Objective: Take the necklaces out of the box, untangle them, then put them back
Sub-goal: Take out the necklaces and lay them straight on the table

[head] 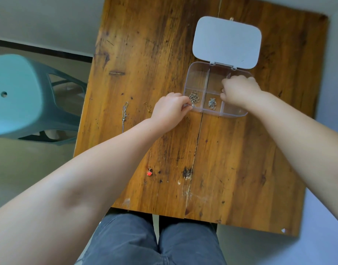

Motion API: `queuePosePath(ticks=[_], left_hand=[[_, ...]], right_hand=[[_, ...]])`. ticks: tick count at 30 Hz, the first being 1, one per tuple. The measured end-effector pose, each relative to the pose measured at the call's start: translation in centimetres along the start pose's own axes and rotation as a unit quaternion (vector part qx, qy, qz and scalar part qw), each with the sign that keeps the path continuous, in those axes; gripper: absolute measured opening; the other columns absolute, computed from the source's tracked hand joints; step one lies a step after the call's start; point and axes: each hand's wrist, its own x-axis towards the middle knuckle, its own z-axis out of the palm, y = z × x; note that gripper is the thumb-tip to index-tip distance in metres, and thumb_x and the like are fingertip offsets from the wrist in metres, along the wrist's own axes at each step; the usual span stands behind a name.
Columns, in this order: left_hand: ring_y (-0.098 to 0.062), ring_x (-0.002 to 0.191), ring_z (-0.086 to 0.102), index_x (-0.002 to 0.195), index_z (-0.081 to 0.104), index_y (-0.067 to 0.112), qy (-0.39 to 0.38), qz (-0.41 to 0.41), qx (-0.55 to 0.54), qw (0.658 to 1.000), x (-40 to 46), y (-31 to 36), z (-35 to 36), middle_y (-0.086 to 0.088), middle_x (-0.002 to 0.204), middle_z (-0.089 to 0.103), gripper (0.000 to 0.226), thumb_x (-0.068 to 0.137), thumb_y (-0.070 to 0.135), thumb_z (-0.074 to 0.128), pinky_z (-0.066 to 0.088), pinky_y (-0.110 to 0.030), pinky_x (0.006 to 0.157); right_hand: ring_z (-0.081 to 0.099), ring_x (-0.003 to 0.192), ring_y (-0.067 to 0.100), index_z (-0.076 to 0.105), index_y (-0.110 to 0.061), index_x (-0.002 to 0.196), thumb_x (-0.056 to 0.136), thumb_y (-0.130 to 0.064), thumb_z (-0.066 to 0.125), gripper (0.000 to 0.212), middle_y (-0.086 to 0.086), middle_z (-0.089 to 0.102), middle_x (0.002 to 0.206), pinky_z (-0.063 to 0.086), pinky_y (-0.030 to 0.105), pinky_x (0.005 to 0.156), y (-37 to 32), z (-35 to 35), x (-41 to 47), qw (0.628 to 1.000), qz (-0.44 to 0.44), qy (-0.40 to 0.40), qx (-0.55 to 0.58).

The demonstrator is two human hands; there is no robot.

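A clear plastic box (197,73) with six compartments stands open on the wooden table (145,44), its white lid (227,41) folded back. A bunched silver necklace (194,98) lies in the near left compartment and another bunched one (212,103) in the near middle. My left hand (169,109) pinches the end of the left bunch at the box's near left corner. My right hand (238,90) rests over the right compartments with its fingers curled; what they touch is hidden. A silver chain (124,115) and a gold chain (148,107) with a red pendant (149,173) lie stretched out on the table to the left.
A teal plastic stool (21,96) stands on the floor left of the table. My knees in dark trousers (154,241) sit under the table's near edge. A crack runs down the tabletop below the box.
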Motion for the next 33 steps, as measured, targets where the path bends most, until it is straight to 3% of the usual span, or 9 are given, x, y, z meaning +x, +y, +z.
queuePosePath(ticks=[8, 13, 15, 18, 20, 22, 26, 29, 33], left_hand=[[-0.025, 0.094, 0.056, 0.105, 0.066, 0.014, -0.003, -0.019, 0.0, 1.0, -0.1, 0.4, 0.0, -0.007, 0.097, 0.066, 0.02, 0.093, 0.024, 0.054, 0.044, -0.034, 0.07], [-0.025, 0.094, 0.055, 0.105, 0.066, 0.013, -0.012, -0.019, 0.005, 1.0, -0.1, 0.7, -0.3, -0.007, 0.096, 0.065, 0.02, 0.093, 0.024, 0.054, 0.043, -0.033, 0.071], [-0.025, 0.093, 0.053, 0.107, 0.065, 0.013, -0.016, -0.02, 0.022, 0.999, -0.1, 0.8, -0.4, -0.007, 0.095, 0.06, 0.021, 0.093, 0.024, 0.053, 0.04, -0.033, 0.069], [-0.027, 0.097, 0.046, 0.117, 0.058, 0.014, 0.01, -0.028, 0.079, 0.996, 0.0, 1.4, -0.4, -0.009, 0.101, 0.051, 0.028, 0.091, 0.023, 0.053, 0.034, -0.033, 0.072], [-0.029, 0.1, 0.044, 0.123, 0.053, 0.013, 0.034, -0.034, 0.084, 0.995, 0.3, 2.2, -0.4, -0.011, 0.108, 0.05, 0.035, 0.089, 0.021, 0.053, 0.032, -0.033, 0.074], [-0.029, 0.101, 0.045, 0.123, 0.053, 0.013, 0.034, -0.039, 0.07, 0.996, 0.5, 2.7, -0.6, -0.012, 0.109, 0.051, 0.035, 0.089, 0.02, 0.051, 0.032, -0.034, 0.074], [-0.027, 0.1, 0.045, 0.114, 0.061, 0.01, 0.008, -0.023, 0.071, 0.997, 0.5, 2.1, -0.8, -0.011, 0.108, 0.052, 0.026, 0.091, 0.018, 0.052, 0.036, -0.033, 0.073], [-0.027, 0.099, 0.046, 0.105, 0.066, 0.009, 0.006, 0.014, 0.076, 0.997, 0.0, 1.6, -0.7, -0.011, 0.106, 0.054, 0.02, 0.091, 0.016, 0.055, 0.04, -0.032, 0.069], [-0.027, 0.099, 0.047, 0.1, 0.068, 0.008, 0.02, 0.028, 0.066, 0.997, -0.1, 1.3, -0.6, -0.011, 0.104, 0.055, 0.016, 0.091, 0.014, 0.056, 0.041, -0.031, 0.065]], right_hand=[[0.056, 0.087, 0.038, 0.057, -0.008, 0.1, 0.093, -0.015, 0.051, 0.012, 0.018, 0.061, 0.095, 0.041, 0.038, 0.066, 1.7, 0.2, -1.0, 0.988, -0.066, 0.104, 0.089], [0.057, 0.084, 0.02, 0.062, -0.01, 0.098, 0.094, -0.018, 0.052, 0.014, 0.007, 0.061, 0.097, 0.048, 0.031, 0.071, 2.2, -0.7, -1.8, 0.942, -0.005, 0.101, 0.32], [0.061, 0.072, 0.01, 0.062, -0.012, 0.096, 0.094, -0.019, 0.053, 0.012, 0.006, 0.064, 0.094, 0.049, 0.021, 0.061, 2.3, -1.0, -2.2, 0.869, 0.035, 0.085, 0.486], [0.067, 0.072, 0.004, 0.058, -0.015, 0.088, 0.096, -0.014, 0.05, 0.011, 0.007, 0.069, 0.099, 0.051, 0.016, 0.058, 1.6, -1.5, -3.3, 0.677, 0.049, 0.022, 0.734], [0.068, 0.076, 0.009, 0.055, -0.015, 0.086, 0.097, -0.011, 0.047, 0.014, 0.009, 0.068, 0.098, 0.053, 0.018, 0.061, 0.7, -1.3, -3.7, 0.618, 0.057, 0.002, 0.784], [0.068, 0.077, 0.011, 0.055, -0.014, 0.087, 0.098, -0.01, 0.046, 0.014, 0.011, 0.067, 0.097, 0.054, 0.02, 0.065, -0.1, -1.0, -3.5, 0.654, 0.089, 0.025, 0.751], [0.065, 0.077, 0.01, 0.058, -0.009, 0.105, 0.097, -0.012, 0.047, 0.014, 0.008, 0.066, 0.1, 0.052, 0.019, 0.063, -0.4, -0.4, -2.7, 0.828, 0.115, 0.106, 0.539], [0.059, 0.099, 0.025, 0.058, -0.01, 0.118, 0.092, -0.01, 0.051, 0.027, 0.012, 0.059, 0.118, 0.051, 0.037, 0.082, -0.5, 0.2, -2.2, 0.95, 0.028, 0.098, 0.296], [0.048, 0.113, 0.035, 0.05, -0.011, 0.129, 0.087, -0.015, 0.06, 0.043, 0.018, 0.05, 0.126, 0.045, 0.048, 0.09, -0.9, 1.1, -1.9, 0.993, -0.046, 0.063, 0.09]])
